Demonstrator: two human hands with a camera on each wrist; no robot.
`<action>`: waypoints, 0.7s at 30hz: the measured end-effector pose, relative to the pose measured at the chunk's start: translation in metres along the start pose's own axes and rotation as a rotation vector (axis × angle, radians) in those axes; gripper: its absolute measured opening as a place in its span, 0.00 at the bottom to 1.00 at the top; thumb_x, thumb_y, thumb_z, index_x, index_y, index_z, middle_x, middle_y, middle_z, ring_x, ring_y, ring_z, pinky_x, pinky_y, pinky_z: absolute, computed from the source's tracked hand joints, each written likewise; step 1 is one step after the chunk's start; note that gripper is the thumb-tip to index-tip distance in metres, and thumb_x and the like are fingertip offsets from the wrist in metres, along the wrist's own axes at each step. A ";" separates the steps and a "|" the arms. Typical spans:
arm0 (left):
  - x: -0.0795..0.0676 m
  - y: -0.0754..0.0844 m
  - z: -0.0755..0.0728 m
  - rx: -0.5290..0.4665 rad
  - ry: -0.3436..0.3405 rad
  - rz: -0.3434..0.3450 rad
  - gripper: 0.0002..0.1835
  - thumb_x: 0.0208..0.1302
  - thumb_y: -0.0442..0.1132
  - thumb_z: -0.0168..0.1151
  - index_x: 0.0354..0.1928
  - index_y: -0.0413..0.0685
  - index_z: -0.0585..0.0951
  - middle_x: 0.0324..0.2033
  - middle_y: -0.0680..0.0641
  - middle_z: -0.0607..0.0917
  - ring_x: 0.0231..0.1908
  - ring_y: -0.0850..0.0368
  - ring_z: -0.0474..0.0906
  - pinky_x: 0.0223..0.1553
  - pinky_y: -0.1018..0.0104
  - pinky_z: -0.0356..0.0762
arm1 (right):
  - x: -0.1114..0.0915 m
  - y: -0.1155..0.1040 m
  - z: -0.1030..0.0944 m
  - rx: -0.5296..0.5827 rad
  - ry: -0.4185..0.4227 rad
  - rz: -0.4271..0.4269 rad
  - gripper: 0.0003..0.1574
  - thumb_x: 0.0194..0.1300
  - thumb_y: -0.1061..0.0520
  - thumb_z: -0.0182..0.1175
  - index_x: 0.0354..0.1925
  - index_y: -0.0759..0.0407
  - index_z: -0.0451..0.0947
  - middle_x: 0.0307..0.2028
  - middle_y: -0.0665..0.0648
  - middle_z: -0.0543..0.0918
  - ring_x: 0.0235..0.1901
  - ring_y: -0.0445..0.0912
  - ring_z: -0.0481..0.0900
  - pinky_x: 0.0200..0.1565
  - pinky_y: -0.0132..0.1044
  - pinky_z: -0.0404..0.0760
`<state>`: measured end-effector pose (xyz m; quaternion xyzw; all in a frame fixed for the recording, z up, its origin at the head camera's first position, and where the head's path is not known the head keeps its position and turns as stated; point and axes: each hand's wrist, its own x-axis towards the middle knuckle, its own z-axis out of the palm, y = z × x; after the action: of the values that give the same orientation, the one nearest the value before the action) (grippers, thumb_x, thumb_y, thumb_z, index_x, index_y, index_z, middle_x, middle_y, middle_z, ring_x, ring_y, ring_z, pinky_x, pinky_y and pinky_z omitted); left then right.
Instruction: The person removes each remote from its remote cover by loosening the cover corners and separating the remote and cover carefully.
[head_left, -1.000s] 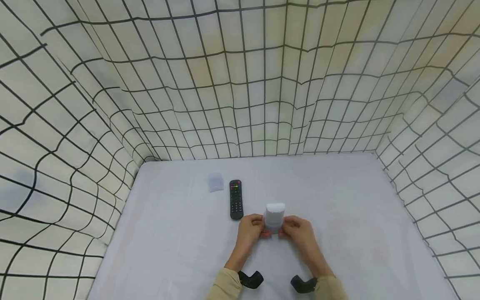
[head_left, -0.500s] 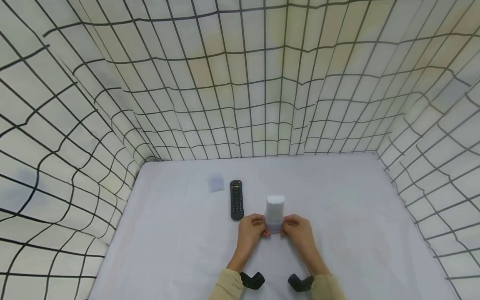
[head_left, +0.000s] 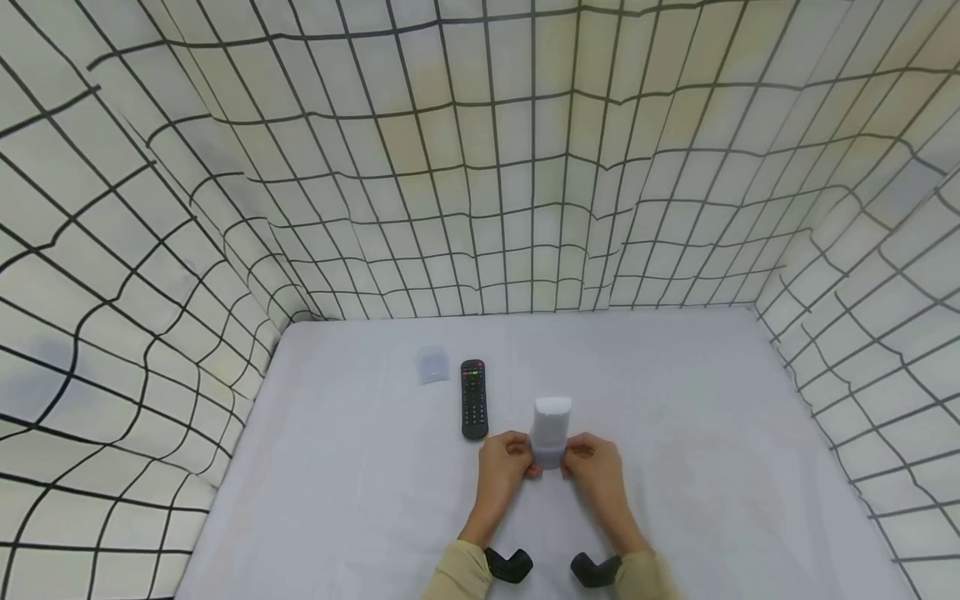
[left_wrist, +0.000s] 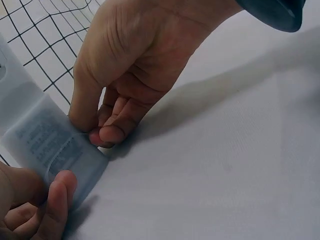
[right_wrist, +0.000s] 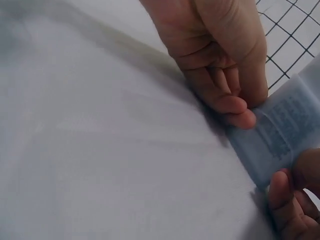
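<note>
A flat white device (head_left: 552,410) stands nearly upright on the table, its lower end inside a translucent plastic sleeve (head_left: 548,459). Dark printed text (left_wrist: 52,145) shows through the sleeve in the left wrist view. My left hand (head_left: 501,465) pinches the sleeve's left edge between thumb and fingers, while my right hand (head_left: 597,468) pinches the right edge. Seen from the left wrist, the right hand (left_wrist: 132,60) is the upper one. From the right wrist, the left hand (right_wrist: 220,55) is uppermost. The bottom of the sleeve is right at the cloth.
A black remote control (head_left: 474,400) lies just beyond my left hand. Left of it is a small translucent packet (head_left: 432,365). The white cloth-covered table (head_left: 712,417) is bounded at the back and sides by white walls with a black grid (head_left: 487,183).
The top of the white device has risen in the head view, then dipped slightly. Both hands keep their pinch on the sleeve and have hardly moved. Remote and packet stay put.
</note>
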<state>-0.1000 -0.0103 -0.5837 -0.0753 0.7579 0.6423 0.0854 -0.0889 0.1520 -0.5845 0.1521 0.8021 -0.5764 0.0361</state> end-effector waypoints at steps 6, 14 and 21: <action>-0.001 -0.002 0.001 0.042 0.001 0.015 0.11 0.60 0.23 0.61 0.44 0.33 0.87 0.28 0.43 0.91 0.20 0.62 0.84 0.26 0.73 0.82 | -0.003 0.001 0.003 -0.083 0.021 -0.042 0.08 0.58 0.69 0.63 0.38 0.66 0.85 0.24 0.55 0.86 0.24 0.42 0.79 0.30 0.31 0.77; -0.003 -0.002 0.003 0.136 0.035 0.076 0.13 0.58 0.22 0.61 0.42 0.36 0.88 0.24 0.46 0.90 0.17 0.64 0.83 0.23 0.75 0.78 | -0.005 0.000 0.005 -0.242 0.101 -0.144 0.07 0.58 0.68 0.66 0.37 0.66 0.86 0.31 0.58 0.85 0.31 0.44 0.77 0.34 0.32 0.75; -0.006 -0.001 0.007 0.234 0.082 0.140 0.14 0.56 0.21 0.61 0.41 0.37 0.89 0.19 0.50 0.88 0.16 0.66 0.81 0.20 0.76 0.76 | -0.003 0.003 0.008 -0.334 0.102 -0.180 0.07 0.56 0.70 0.64 0.33 0.65 0.86 0.29 0.56 0.80 0.30 0.44 0.73 0.33 0.31 0.71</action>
<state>-0.0941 -0.0034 -0.5842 -0.0382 0.8340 0.5502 0.0176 -0.0860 0.1443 -0.5893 0.1005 0.8978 -0.4275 -0.0316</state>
